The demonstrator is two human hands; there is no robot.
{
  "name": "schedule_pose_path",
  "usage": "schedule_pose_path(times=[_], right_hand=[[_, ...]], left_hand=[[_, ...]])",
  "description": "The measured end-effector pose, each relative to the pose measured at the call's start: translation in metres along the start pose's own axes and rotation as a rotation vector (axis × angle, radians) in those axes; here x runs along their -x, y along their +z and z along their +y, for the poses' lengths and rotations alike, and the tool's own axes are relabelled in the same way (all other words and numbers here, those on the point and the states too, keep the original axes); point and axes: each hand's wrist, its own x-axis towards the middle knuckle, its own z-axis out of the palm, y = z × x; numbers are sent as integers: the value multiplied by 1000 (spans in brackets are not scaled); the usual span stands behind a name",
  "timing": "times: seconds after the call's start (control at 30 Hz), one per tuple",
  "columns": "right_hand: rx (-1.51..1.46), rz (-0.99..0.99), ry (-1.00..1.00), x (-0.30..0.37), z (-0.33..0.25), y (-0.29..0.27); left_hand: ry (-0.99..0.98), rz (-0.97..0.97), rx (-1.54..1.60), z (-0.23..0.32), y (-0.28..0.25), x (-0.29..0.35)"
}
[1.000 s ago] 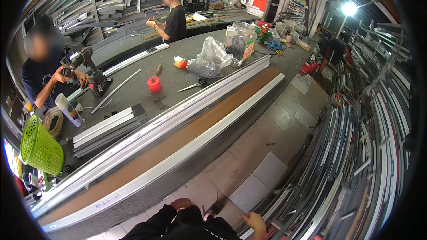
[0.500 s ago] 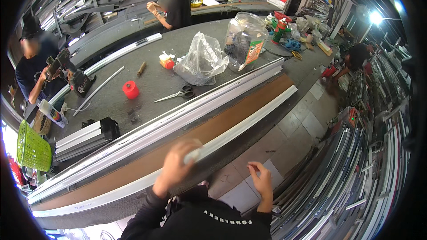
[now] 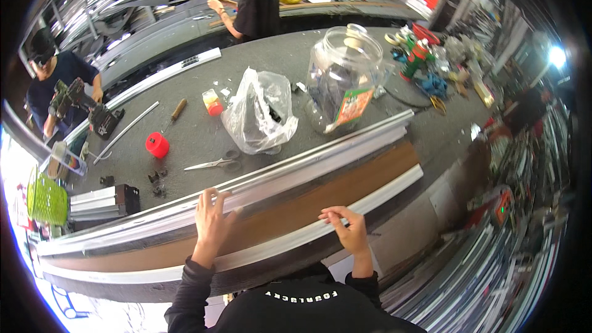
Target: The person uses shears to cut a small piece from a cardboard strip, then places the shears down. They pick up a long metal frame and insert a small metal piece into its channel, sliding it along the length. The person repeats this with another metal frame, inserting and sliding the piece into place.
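My left hand (image 3: 211, 219) is raised over the white metal profiles, its fingers bent and apart, with nothing visible in it. My right hand (image 3: 349, 229) is at the near white profile (image 3: 388, 187), thumb and fingertips pinched together; anything between them is too small to make out. A brown strip (image 3: 296, 201) lies between that profile and the longer white profiles (image 3: 345, 149) behind it. Beyond them are scissors (image 3: 213, 164), a clear plastic bag (image 3: 256, 114) with dark bits in it, and a large clear jar (image 3: 333, 80).
A red cup-like piece (image 3: 157, 145), a wooden-handled tool (image 3: 177, 110) and stacked short profiles (image 3: 102, 203) lie on the grey table. At the left are a green basket (image 3: 48, 200) and a person holding a power drill (image 3: 68, 95). Another person (image 3: 258, 6) stands across. Long profiles (image 3: 487, 265) fill the right.
My left hand has moved forward and left; the whitish object seen in it earlier no longer shows. My right hand has moved left to the near profile. The view has shifted.
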Motion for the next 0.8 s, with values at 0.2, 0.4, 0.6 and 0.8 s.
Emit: schedule_pose_path(times=[0.2,0.4,0.6,0.8], right_hand=[[45,-326,-89,-60,16,-66],[-24,-375,11,-77,22,-107],[-175,-426,83,-70,28,-80],[-545,-760,336,-45,21,-24]], left_hand=[[-30,35,-227,14,12,2],[33,154,-331,10,21,1],[160,132,-316,0,7,-6],[161,367,-258,44,-24,-5]])
